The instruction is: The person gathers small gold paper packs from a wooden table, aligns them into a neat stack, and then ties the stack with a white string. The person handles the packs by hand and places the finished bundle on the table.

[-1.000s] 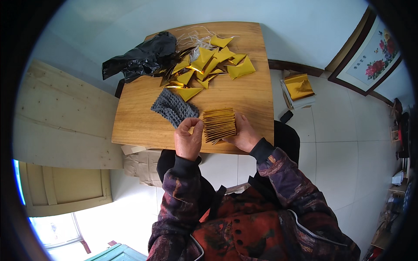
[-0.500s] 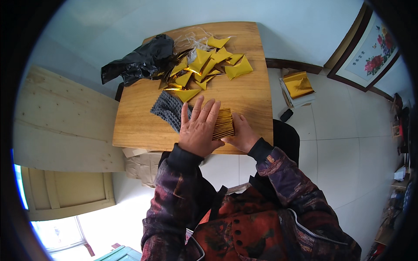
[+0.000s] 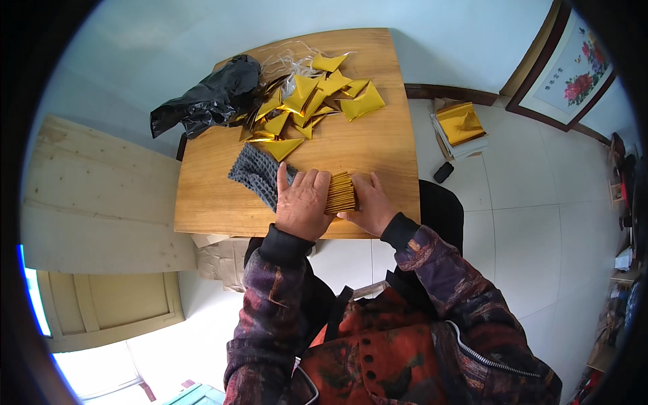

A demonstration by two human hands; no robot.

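Clasped between left hand [image 3: 302,204], little finger spread, and right hand [image 3: 370,206]: 1 stack of folded gold papers [image 3: 341,194], over near part of desk [image 3: 206,192]. At desk's far left: 1 black plastic bag [image 3: 212,94].

It looks like a home: framed flower picture [image 3: 577,71] at upper right, pale floor tiles [image 3: 526,236] below it, wooden table [image 3: 378,145] at upper centre.

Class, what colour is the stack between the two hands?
The stack is gold with thin dark lines, best seen in the head view.
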